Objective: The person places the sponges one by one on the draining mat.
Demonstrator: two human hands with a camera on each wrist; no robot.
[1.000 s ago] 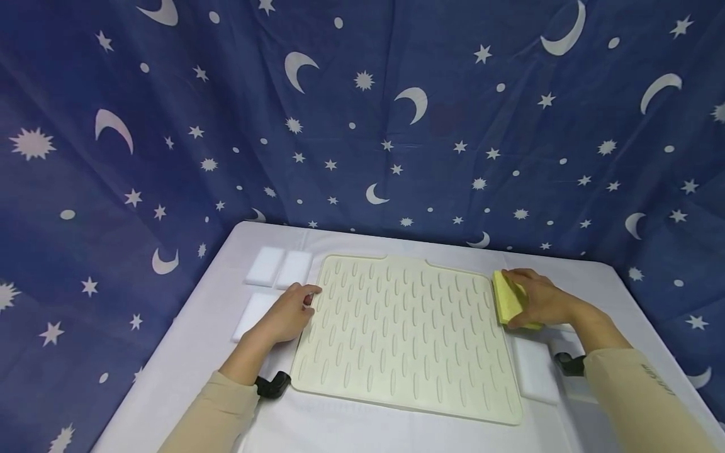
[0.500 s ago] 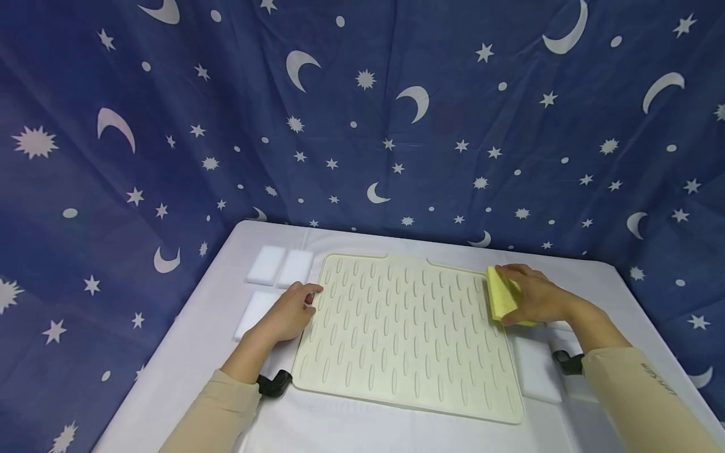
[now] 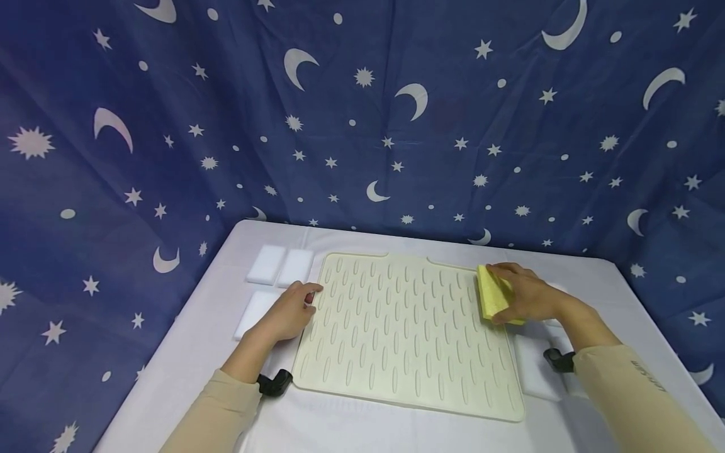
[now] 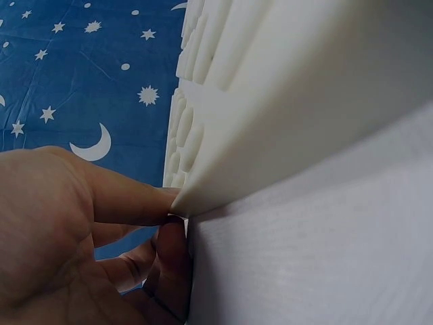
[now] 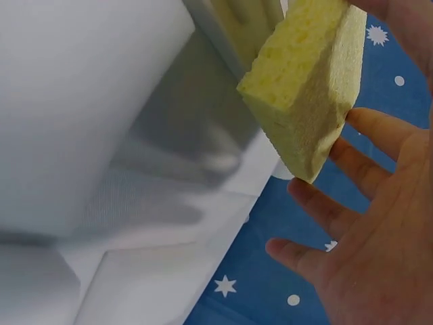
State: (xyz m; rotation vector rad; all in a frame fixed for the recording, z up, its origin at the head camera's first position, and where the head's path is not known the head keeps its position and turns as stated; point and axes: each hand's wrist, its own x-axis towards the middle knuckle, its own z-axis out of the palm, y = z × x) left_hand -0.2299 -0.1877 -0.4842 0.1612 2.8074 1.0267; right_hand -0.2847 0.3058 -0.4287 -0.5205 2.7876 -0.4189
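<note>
A cream drying mat [image 3: 408,333] with raised oval ridges lies flat on the white-covered table. At its left border, my left hand [image 3: 291,313] pinches the edge; the left wrist view shows the thumb [image 4: 139,204] against the mat's edge [image 4: 230,156], a curled finger beside it by the cloth. My right hand [image 3: 527,296] holds a yellow sponge [image 3: 491,292] over the mat's upper right edge. In the right wrist view the fingers spread along one side of the tilted sponge [image 5: 304,84]. Whether the sponge touches the mat is hard to tell.
White foam-like blocks [image 3: 266,264] lie left of the mat, and another white block [image 3: 535,368] lies right of it, partly beneath the right forearm. Black wrist mounts [image 3: 274,382] sit at both wrists. A blue star-and-moon curtain [image 3: 362,126] hangs behind the table.
My right hand has shifted left with the sponge, from beside the mat's right edge to over it. The left hand has stayed at the left edge, and the mat lies as before.
</note>
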